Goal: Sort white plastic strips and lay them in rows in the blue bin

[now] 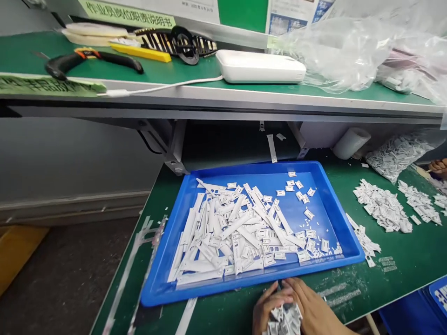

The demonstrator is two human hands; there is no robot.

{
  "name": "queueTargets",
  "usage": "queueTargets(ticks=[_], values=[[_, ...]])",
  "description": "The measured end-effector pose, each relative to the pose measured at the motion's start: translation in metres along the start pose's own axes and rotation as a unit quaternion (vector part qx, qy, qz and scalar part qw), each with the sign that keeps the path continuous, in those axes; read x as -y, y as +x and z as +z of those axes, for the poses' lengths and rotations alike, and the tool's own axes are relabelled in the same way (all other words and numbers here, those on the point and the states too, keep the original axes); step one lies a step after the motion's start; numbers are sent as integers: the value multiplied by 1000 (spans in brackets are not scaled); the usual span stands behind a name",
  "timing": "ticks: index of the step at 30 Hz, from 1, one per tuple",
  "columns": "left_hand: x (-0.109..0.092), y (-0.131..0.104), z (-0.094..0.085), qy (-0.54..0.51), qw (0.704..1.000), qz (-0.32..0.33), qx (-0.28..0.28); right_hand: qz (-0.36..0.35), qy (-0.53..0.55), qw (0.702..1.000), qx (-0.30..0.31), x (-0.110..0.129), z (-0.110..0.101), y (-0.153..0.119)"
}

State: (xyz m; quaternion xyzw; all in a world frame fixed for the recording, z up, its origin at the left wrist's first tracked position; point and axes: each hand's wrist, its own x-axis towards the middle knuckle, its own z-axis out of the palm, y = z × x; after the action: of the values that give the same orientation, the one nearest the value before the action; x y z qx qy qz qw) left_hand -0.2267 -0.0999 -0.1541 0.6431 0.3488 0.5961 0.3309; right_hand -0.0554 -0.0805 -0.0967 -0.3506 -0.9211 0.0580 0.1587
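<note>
My left hand [268,304] and my right hand [309,304] are cupped around a heap of small white plastic parts [284,320] near the front edge of the table. Their fingertips come close together at the far side of the heap, just in front of a blue tray [256,283]. Inside the tray lie many long white plastic strips [244,232], mixed with small white rectangular pieces [309,214] that are scattered more thinly toward the right. The lower parts of both hands are cut off by the frame.
Piles of white parts [382,204] lie on the green table at right, beside a filled plastic bag [400,151] and a white roll [351,143]. Another person's hand [438,166] shows at the far right. A shelf above holds pliers [92,60], a yellow cutter [141,52] and a white power bank [260,67].
</note>
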Motion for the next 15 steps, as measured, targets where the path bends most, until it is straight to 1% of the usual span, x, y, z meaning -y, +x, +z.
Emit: queueTargets(ticks=[1,3,5,6,8,10,12,15], values=[[-2,6,0,-9,1000,4,1,-8,-22,1000,16,-3,-5,1],[-6,16,3,-31,999,9,-17,-32,-57,997,44,-6,-14,3],[-7,21,7,-40,998,12,-37,-50,-78,993,73,-8,-18,6],[-7,21,8,-37,999,13,-33,-53,-86,991,88,-7,-18,7],[-6,21,7,-25,1000,11,5,-49,-97,987,116,-6,-14,10],[-5,20,3,-18,998,4,65,-45,-104,985,132,-6,-6,12],[-6,20,-1,0,993,-3,118,-51,-106,985,127,-7,3,11],[-10,22,-4,59,982,3,179,-52,-111,986,117,-6,15,2]])
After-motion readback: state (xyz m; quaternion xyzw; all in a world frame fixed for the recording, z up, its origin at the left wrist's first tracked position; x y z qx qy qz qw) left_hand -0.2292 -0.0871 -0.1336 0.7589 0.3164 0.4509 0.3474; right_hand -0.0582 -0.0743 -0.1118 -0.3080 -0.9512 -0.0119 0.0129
